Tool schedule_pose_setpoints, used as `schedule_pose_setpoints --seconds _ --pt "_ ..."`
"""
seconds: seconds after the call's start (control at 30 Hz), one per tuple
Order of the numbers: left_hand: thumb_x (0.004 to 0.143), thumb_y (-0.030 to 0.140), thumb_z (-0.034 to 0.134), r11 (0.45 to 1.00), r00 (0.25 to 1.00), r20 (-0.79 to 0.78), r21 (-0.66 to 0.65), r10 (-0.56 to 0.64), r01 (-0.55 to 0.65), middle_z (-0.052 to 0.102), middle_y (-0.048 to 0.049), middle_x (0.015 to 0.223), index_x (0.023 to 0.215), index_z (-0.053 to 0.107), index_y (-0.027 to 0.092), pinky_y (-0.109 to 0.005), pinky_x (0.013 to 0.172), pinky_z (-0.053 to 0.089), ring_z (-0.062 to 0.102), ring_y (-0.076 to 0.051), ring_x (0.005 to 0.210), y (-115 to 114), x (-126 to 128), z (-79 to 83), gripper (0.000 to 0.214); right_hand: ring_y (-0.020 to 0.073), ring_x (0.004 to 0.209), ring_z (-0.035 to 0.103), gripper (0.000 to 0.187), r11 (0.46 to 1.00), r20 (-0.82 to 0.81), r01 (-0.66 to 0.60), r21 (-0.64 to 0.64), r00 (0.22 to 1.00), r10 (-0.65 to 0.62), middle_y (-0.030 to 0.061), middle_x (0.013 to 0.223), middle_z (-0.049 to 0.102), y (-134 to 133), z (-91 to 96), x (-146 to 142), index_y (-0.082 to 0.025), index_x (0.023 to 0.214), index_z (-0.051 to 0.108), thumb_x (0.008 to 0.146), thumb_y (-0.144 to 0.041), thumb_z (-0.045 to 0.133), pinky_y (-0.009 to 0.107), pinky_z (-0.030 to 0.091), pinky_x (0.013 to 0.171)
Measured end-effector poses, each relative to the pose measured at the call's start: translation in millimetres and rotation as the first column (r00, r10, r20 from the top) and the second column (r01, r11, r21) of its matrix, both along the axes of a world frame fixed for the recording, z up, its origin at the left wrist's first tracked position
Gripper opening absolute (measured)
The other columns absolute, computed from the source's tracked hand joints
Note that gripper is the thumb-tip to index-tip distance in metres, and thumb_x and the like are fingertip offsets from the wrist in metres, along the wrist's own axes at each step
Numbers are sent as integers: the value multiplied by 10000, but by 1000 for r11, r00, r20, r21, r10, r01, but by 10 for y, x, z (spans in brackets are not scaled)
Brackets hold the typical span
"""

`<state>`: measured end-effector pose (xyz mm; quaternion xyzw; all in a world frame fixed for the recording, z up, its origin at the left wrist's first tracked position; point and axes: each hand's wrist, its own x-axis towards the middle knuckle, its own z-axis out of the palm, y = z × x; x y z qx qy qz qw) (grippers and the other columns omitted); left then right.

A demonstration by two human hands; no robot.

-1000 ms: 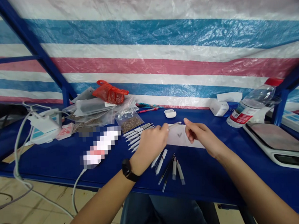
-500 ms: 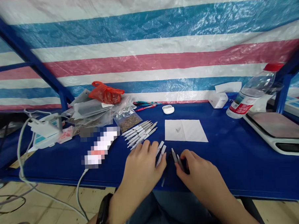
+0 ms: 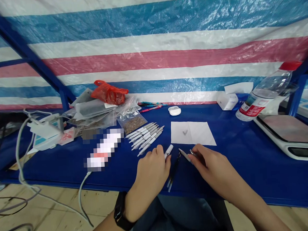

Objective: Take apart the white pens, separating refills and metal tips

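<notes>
A striped tarp hangs behind a blue bench carrying a white paper sheet. Left of the sheet lies a row of white pens. Below the sheet, the curled left hand sits against a white pen, its grip unclear, while the right hand pinches a grey-tipped pen. Dark pens lie between the hands.
</notes>
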<state>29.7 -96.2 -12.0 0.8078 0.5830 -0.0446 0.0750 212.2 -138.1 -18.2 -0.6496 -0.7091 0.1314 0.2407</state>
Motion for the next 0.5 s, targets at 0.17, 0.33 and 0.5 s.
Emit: schedule_pose_setpoints --seconds 0.17,0.33,0.5 --pt "1082 340 347 999 1000 28 -48 -12 13 749 -117 977 1148 554 184 -319 626 439 745 -307 919 74 -38 43 268 164 510 612 191 936 105 -191 296 980 167 -2 685 629 -360 -169 -415 -229 885 512 980 -133 376 278 349 485" --pt "1090 351 318 997 990 139 -75 -22 33 728 -63 949 1025 543 218 -311 628 383 723 -270 889 101 -102 85 270 197 567 634 206 876 346 -320 362 918 193 21 752 671 -471 -358 -697 -192 1080 581 878 -212 616 311 363 517" --pt "1076 332 345 999 955 298 -36 -1 13 666 -46 972 862 469 230 -312 676 403 665 -218 855 115 -161 51 267 165 549 569 288 851 441 -432 300 853 278 11 755 637 -319 -380 -531 -213 930 567 719 -26 624 308 289 492"
